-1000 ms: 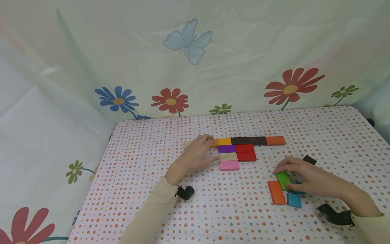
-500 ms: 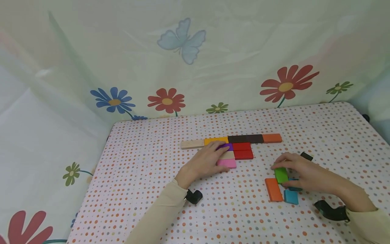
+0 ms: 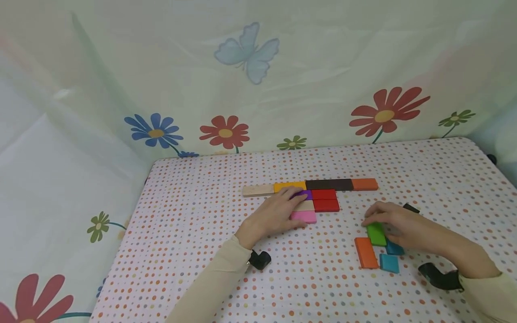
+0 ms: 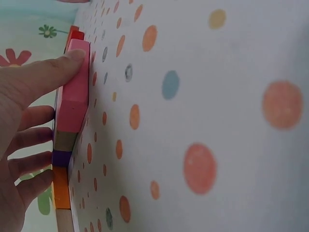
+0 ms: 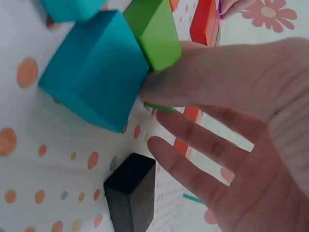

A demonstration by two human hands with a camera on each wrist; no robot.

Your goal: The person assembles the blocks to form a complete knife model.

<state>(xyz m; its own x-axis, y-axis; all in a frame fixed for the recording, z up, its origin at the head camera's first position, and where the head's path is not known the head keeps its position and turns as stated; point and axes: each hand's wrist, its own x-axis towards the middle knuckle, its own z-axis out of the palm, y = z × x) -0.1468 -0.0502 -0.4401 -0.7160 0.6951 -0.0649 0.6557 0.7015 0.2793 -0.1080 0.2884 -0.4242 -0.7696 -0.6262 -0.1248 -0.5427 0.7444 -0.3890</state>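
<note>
My left hand (image 3: pixel 274 213) lies over the left side of a flat group of blocks, fingers stretched over the purple block (image 3: pixel 308 194) and the beige block (image 3: pixel 305 206). In the left wrist view its thumb touches the pink block (image 4: pixel 76 92). Two red blocks (image 3: pixel 326 205) adjoin on the right. Farther right, my right hand (image 3: pixel 404 226) pinches a green block (image 3: pixel 376 234) between thumb and index finger; the other fingers extend loosely. Beside the green block lie an orange block (image 3: pixel 366 252), a darker blue block (image 3: pixel 394 248) and a light blue block (image 3: pixel 389 263).
Behind the group runs a row: a pale wooden block (image 3: pixel 258 190), a yellow block (image 3: pixel 288 185), a dark stretch (image 3: pixel 329 185) and an orange end block (image 3: pixel 365 184). A black block (image 3: pixel 411 208) is partly hidden behind my right hand. Dotted cloth covers the table (image 3: pixel 194 251).
My left hand has come from the yellow block down onto the purple, beige and pink blocks, uncovering the pale wooden block. The green block has shifted slightly away from me, held by my right hand.
</note>
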